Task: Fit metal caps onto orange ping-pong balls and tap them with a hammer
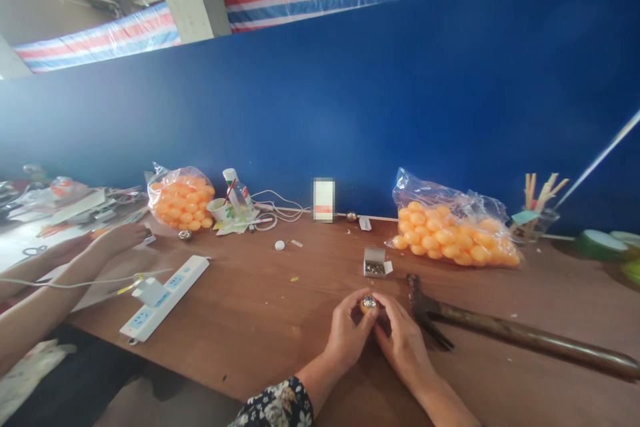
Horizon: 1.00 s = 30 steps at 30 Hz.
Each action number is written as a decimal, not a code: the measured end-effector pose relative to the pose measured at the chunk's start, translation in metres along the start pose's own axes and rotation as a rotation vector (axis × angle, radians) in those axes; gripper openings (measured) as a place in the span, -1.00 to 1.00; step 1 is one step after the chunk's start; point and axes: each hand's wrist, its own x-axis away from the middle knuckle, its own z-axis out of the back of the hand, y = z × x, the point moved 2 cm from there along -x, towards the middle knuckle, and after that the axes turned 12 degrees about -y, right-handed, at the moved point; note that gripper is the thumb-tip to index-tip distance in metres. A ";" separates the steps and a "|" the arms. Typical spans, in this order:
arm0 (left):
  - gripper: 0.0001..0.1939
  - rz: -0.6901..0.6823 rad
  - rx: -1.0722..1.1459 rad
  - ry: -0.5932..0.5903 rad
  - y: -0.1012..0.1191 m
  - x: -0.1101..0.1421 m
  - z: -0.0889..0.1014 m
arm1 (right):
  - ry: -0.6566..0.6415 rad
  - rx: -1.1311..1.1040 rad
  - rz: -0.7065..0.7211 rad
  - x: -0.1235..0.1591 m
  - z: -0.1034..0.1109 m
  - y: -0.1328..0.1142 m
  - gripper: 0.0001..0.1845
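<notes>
Between my two hands sits a small ball [369, 303], shiny metal on top with some orange at its lower edge. My left hand [349, 328] holds it from the left with fingers curled. From the other side, the fingers and thumb of my right hand [401, 336] close around it. Just beyond my hands stands an open small cardboard box [375, 268] with shiny metal bits inside, too small to name surely. Right of my right hand lies a claw hammer [510, 325] with a wooden handle.
Clear bags of orange balls [445, 235] stand at back right and left. A power strip [167, 297] lies left, near a co-worker's arms [75, 270]. Shiny balls [185, 235] rest on the brown table [260, 307]. A blue partition [320, 100] rises behind.
</notes>
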 end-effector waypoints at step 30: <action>-0.61 -0.108 0.258 0.083 0.072 -0.034 -0.012 | 0.061 -0.017 -0.098 0.000 -0.008 0.008 -0.68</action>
